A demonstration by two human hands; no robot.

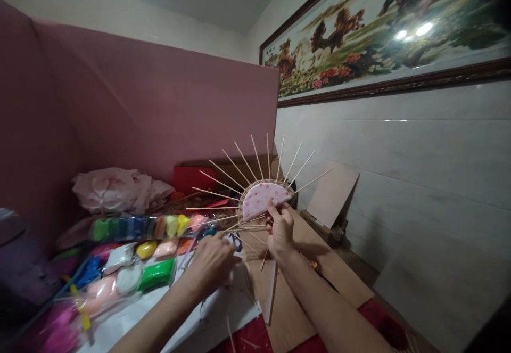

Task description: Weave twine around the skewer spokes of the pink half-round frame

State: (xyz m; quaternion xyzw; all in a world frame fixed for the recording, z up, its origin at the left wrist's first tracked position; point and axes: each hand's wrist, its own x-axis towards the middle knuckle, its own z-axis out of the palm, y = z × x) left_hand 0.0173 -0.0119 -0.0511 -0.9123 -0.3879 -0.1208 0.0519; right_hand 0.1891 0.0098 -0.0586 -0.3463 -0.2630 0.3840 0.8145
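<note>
Pink-dotted half-disc [257, 197], in right hand [280, 231]; left hand [214, 261] below

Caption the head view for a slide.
Right hand holding a dotted half-disc fringed with radiating sticks, left hand close by, colourful packets spread at left.

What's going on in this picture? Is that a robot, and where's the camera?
No robot here! These are a person's own bare hands. There is one picture, from a camera worn on the person's head, looking forward and down.

The right hand holds a spotted half-round piece, with thin sticks fanning out like sun rays. The left hand is near its lower left side; its fingers are blurry, so I can't tell whether it grips anything.

Below, to the left, lie colourful packets, like this green one. Under the right arm lies a brown board.
</note>
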